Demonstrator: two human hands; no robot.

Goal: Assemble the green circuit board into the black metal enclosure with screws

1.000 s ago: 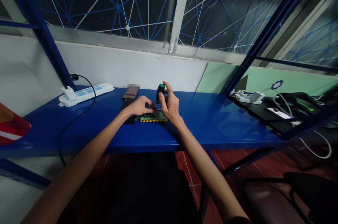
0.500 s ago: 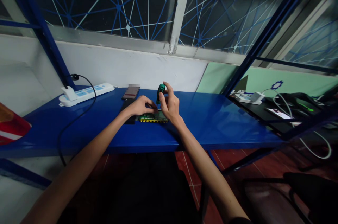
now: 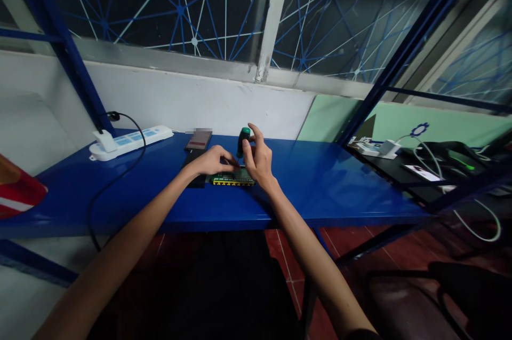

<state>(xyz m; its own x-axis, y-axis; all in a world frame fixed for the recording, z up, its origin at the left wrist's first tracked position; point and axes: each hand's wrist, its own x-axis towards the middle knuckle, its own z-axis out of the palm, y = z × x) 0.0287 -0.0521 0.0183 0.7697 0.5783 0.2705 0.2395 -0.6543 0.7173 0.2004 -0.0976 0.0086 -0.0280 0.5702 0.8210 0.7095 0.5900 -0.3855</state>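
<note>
A green circuit board (image 3: 224, 176) with a row of yellow ports along its near edge lies on the blue table. My right hand (image 3: 259, 161) grips a screwdriver (image 3: 243, 142) with a green and black handle. The screwdriver stands nearly upright over the board, tip down; its tip is hard to make out. Over the board's left part, my left hand (image 3: 212, 160) has thumb and fingers drawn together close to that tip. What they pinch, if anything, is too small to tell. A black flat panel (image 3: 195, 161) lies partly under my left hand and wrist.
Behind my left hand lies a phone (image 3: 199, 140). A white power strip (image 3: 132, 142) with a black cable sits at the back left of the blue table (image 3: 320, 185). Blue frame posts rise at both sides. On the right, a black table (image 3: 384, 169) holds chargers and cables.
The screwdriver handle has turned slightly in my right hand, and my right fingers have shifted a little on it. My left hand and the circuit board look unmoved.
</note>
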